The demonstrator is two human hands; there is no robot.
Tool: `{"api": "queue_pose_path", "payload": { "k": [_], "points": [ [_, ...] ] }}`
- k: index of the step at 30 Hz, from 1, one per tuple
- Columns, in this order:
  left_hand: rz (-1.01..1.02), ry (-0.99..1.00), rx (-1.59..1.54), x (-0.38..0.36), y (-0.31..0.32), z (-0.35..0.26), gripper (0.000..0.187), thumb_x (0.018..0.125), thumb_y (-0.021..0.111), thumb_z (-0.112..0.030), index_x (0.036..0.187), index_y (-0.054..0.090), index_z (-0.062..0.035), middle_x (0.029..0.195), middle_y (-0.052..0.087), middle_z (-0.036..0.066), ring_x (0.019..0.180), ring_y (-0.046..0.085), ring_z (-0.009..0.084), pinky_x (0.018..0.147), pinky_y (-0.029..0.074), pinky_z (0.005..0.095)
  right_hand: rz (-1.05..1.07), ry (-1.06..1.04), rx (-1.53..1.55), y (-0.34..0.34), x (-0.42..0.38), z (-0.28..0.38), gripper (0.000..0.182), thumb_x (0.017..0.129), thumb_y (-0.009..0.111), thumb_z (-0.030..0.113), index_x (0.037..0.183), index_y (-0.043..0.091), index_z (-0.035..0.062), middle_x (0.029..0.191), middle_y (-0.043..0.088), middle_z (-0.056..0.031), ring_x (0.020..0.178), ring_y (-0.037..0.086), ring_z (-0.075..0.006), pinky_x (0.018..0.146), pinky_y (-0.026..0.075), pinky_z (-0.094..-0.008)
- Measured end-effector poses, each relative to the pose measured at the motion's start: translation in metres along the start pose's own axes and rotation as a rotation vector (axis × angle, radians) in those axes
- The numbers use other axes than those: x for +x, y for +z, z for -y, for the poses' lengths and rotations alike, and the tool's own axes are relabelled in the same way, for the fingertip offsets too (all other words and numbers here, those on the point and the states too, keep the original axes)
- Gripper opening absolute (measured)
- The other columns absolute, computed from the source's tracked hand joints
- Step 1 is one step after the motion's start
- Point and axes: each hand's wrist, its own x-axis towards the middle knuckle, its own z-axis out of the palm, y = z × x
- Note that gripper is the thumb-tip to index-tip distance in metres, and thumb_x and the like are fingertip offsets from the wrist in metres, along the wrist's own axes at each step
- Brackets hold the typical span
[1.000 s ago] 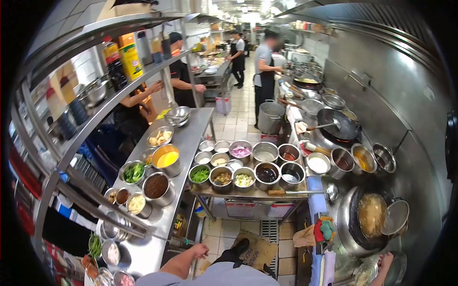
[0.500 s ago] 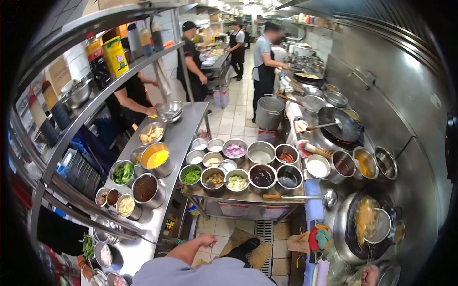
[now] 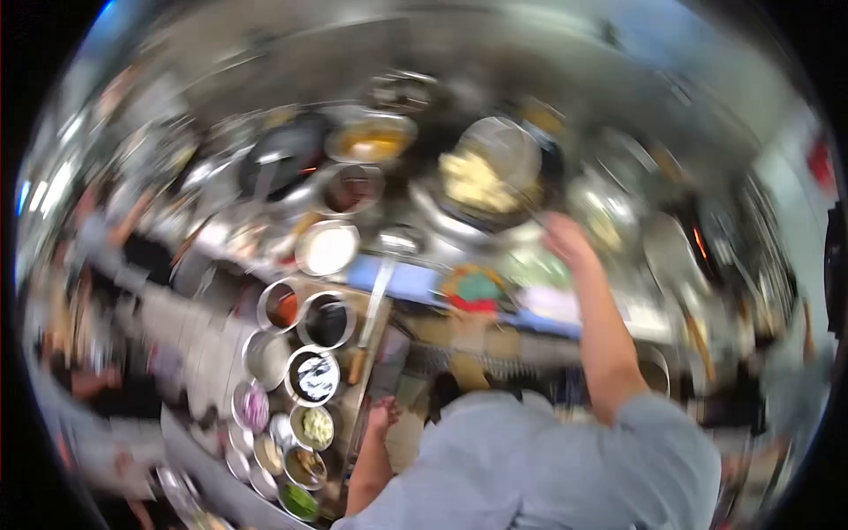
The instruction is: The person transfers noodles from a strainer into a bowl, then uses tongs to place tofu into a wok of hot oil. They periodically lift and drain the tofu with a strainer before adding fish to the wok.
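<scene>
My right hand is closed round the thin handle of a round mesh strainer. The strainer's head is over a dark wok on the stove. Pale yellow pieces of food lie beside and partly under the mesh; blur hides whether they rest in the strainer or the wok. My left hand hangs near the edge of the side table, beside the pots, with no object visible in it. Its fingers are smeared by motion.
Several pots of ingredients stand on the side table, including a pot of dark liquid and chopped purple onion. A ladle lies across the table edge. Colourful cloths lie before the stove. Co-workers are blurred at left.
My view has swung right toward the stove. The strainer now appears higher in view, over pale yellow pieces instead of bubbling brown oil. My right arm now reaches forward; my left stays low.
</scene>
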Motion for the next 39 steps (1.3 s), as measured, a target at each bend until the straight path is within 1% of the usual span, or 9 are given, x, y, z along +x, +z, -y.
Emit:
{"api": "queue_pose_path", "payload": {
  "k": [1, 6, 12, 14, 16, 18, 23, 30, 39],
  "points": [
    [-0.108, -0.054, 0.033, -0.037, 0.015, -0.013, 0.024, 0.081, 0.055, -0.030, 0.099, 0.052, -0.0146, 0.092, 0.058, 0.003, 0.080, 0.057, 0.0170, 0.063, 0.045, 0.0335, 0.239, 0.057, -0.089, 0.003, -0.007, 0.012, 0.025, 0.083, 0.045, 0.012, 0.105, 0.050, 0.0019, 0.062, 0.051, -0.0065, 0.043, 0.041, -0.0096, 0.038, 0.033, -0.0244],
    [0.055, -0.130, 0.163, -0.007, 0.042, -0.008, 0.022, 0.081, 0.055, -0.030, 0.100, 0.051, -0.0176, 0.094, 0.058, 0.002, 0.079, 0.057, 0.0180, 0.069, 0.043, 0.0358, -0.046, 0.085, -0.221, 0.016, -0.040, 0.031, 0.041, 0.086, 0.039, 0.009, 0.125, 0.033, 0.0004, 0.070, 0.058, -0.0093, 0.043, 0.043, -0.0101, 0.035, 0.035, -0.0238],
    [0.191, -0.185, 0.298, -0.003, 0.073, -0.006, 0.023, 0.081, 0.054, -0.027, 0.103, 0.051, -0.0185, 0.092, 0.059, 0.003, 0.079, 0.058, 0.0196, 0.068, 0.043, 0.0360, -0.167, -0.097, -0.644, 0.023, -0.056, 0.033, 0.025, 0.085, 0.041, 0.010, 0.105, 0.050, -0.0009, 0.066, 0.059, -0.0082, 0.049, 0.051, -0.0145, 0.048, 0.042, -0.0293],
    [0.184, -0.200, 0.263, -0.010, 0.077, -0.001, 0.024, 0.083, 0.051, -0.025, 0.105, 0.050, -0.0165, 0.095, 0.059, 0.004, 0.080, 0.058, 0.0200, 0.068, 0.043, 0.0358, -0.143, -0.171, -0.825, 0.019, -0.054, 0.028, 0.032, 0.080, 0.047, 0.011, 0.109, 0.051, -0.0014, 0.094, 0.057, -0.0251, 0.089, 0.057, -0.0310, 0.080, 0.043, -0.0375],
    [0.155, -0.213, 0.305, -0.007, 0.081, 0.004, 0.024, 0.083, 0.050, -0.025, 0.105, 0.050, -0.0159, 0.097, 0.059, 0.004, 0.081, 0.058, 0.0203, 0.068, 0.043, 0.0355, -0.111, -0.151, -0.730, 0.013, -0.052, 0.022, 0.032, 0.079, 0.048, 0.010, 0.109, 0.052, -0.0012, 0.100, 0.054, -0.0260, 0.100, 0.050, -0.0355, 0.086, 0.039, -0.0391],
    [0.114, -0.213, 0.334, -0.011, 0.083, 0.006, 0.023, 0.084, 0.049, -0.026, 0.105, 0.050, -0.0152, 0.098, 0.059, 0.005, 0.081, 0.059, 0.0206, 0.067, 0.043, 0.0353, -0.171, -0.297, -0.795, 0.010, -0.049, 0.013, 0.028, 0.083, 0.044, 0.010, 0.110, 0.050, 0.0028, 0.067, 0.060, -0.0098, 0.056, 0.056, -0.0191, 0.054, 0.044, -0.0327],
    [0.031, -0.198, 0.308, -0.029, 0.095, 0.012, 0.021, 0.085, 0.047, -0.025, 0.104, 0.050, -0.0163, 0.102, 0.058, 0.004, 0.082, 0.059, 0.0203, 0.067, 0.043, 0.0339, -0.033, 0.057, -0.361, -0.015, -0.055, 0.045, 0.033, 0.085, 0.043, 0.013, 0.117, 0.046, 0.0042, 0.072, 0.060, -0.0059, 0.041, 0.043, -0.0092, 0.037, 0.036, -0.0237],
    [-0.121, -0.129, 0.104, -0.083, 0.096, 0.026, 0.020, 0.084, 0.046, -0.022, 0.102, 0.050, -0.0159, 0.099, 0.057, 0.004, 0.082, 0.058, 0.0205, 0.068, 0.042, 0.0336, -0.172, -0.363, -0.955, -0.091, -0.001, 0.076, 0.021, 0.070, 0.047, 0.004, 0.089, 0.055, -0.0012, 0.071, 0.059, -0.0169, 0.066, 0.058, -0.0290, 0.062, 0.045, -0.0355],
    [-0.204, -0.254, -0.013, -0.135, 0.089, 0.091, 0.029, 0.084, 0.039, -0.034, 0.103, 0.051, -0.0152, 0.110, 0.054, 0.007, 0.095, 0.053, 0.0247, 0.079, 0.038, 0.0385, 0.308, 0.479, -0.245, -0.076, 0.018, 0.071, 0.003, 0.082, 0.042, 0.004, 0.083, 0.040, 0.0031, 0.066, 0.050, -0.0087, 0.041, 0.040, -0.0081, 0.031, 0.031, -0.0203]
  ]
}}
